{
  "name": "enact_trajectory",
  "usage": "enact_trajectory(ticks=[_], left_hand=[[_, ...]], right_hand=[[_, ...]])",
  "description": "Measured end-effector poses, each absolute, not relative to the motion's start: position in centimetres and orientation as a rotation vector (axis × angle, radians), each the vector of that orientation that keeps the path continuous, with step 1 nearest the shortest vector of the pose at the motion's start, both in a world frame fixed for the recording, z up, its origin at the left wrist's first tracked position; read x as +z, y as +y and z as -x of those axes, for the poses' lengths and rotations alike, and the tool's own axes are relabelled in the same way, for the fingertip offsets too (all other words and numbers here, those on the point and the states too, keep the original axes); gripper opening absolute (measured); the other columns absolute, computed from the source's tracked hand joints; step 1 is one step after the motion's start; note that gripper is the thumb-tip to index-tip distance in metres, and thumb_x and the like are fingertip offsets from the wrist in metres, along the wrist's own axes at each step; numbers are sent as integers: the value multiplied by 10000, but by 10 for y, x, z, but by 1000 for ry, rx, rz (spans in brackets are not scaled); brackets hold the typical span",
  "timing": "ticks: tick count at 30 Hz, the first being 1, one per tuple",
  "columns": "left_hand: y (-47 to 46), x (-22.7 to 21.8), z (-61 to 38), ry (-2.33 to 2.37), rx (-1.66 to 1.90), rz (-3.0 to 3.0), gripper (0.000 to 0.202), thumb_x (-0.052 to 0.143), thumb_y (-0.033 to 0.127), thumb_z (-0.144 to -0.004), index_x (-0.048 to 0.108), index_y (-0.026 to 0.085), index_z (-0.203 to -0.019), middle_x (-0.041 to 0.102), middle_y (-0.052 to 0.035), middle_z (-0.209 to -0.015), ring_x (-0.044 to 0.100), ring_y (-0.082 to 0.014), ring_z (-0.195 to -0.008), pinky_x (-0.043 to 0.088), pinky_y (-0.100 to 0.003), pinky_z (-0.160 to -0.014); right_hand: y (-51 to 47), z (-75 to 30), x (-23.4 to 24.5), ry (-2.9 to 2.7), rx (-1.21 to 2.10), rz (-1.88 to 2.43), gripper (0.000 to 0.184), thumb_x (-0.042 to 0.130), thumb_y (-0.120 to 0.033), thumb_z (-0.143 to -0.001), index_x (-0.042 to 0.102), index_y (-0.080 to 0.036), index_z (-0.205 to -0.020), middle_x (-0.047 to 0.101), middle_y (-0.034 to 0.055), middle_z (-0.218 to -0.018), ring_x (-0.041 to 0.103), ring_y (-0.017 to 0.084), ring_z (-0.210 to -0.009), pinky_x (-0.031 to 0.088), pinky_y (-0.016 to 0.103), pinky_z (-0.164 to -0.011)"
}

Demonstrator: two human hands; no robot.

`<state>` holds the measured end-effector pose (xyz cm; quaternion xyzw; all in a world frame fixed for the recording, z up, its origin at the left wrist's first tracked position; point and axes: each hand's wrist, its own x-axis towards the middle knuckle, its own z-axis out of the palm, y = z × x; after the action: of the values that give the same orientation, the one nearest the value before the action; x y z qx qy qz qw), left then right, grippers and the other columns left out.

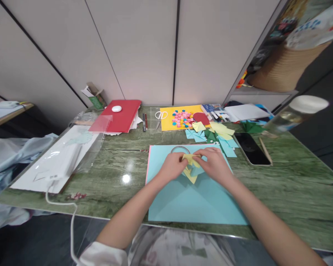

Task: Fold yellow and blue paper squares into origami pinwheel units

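Both of my hands pinch a folded yellow paper piece [193, 176] above a light blue sheet [183, 207]. My left hand [172, 166] grips its upper left edge, fingers closed. My right hand [213, 162] has thumb and fingers closed on its upper right side. A light blue folded paper piece [197, 169] shows against the yellow one; how the two are joined is hard to make out. Just behind my hands, a roll of clear tape [180, 149] lies on the blue sheet, partly covered by my left hand.
Folded paper pieces [220, 130] in yellow, blue and green lie beyond my right hand, beside a phone [251, 147]. Pink, blue and yellow pompom-like bits [182, 119], scissors [160, 116] and pens [145, 122] are farther back. A bottle [291, 112] stands right; a red folder [120, 120] lies left.
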<state>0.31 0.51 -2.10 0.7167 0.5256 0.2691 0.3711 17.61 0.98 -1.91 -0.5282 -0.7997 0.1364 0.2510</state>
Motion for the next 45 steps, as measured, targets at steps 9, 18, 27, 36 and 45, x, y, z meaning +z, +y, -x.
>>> enact_trajectory(ticks=[9,18,27,36,45], left_hand=[[8,-21,1,1349,687,-1809,176,405,221,-729,484,161,-585,395,40,-525,352,-93,-515,217,-226,-483],[5,-19,1,1301,678,-1906,220,456,254,-756,626,157,-656,541,17,-570,440,-110,-549,291,-226,-529],[5,-19,3,1565,600,-2132,247,492,335,-800,710,221,-787,694,-40,-721,583,-177,-654,330,-257,-599],[30,-13,24,1409,856,-1593,332,545,413,-750,704,133,-832,665,-37,-720,538,-144,-628,364,-232,-554],[31,-13,16,947,771,-1135,345,574,355,-731,650,120,-972,659,-78,-865,583,-135,-695,457,-247,-634]], right_hand=[[5,-175,-10,-1995,510,1490,301,401,-208,-830,541,-244,-1094,686,1,-855,611,169,-814,399,294,-751],[9,-178,-16,-2130,527,1399,150,552,-348,-779,647,-233,-771,672,7,-780,594,175,-746,431,296,-697],[9,-180,-10,-2125,422,1295,195,519,-325,-818,610,-227,-960,674,25,-920,602,178,-877,427,325,-819],[51,-245,-23,-1926,401,1707,210,512,-353,-790,639,-206,-872,682,18,-770,627,161,-706,450,272,-653],[58,-231,-56,-2115,264,1689,207,505,-246,-801,655,-179,-926,621,83,-855,581,207,-856,438,320,-772]])
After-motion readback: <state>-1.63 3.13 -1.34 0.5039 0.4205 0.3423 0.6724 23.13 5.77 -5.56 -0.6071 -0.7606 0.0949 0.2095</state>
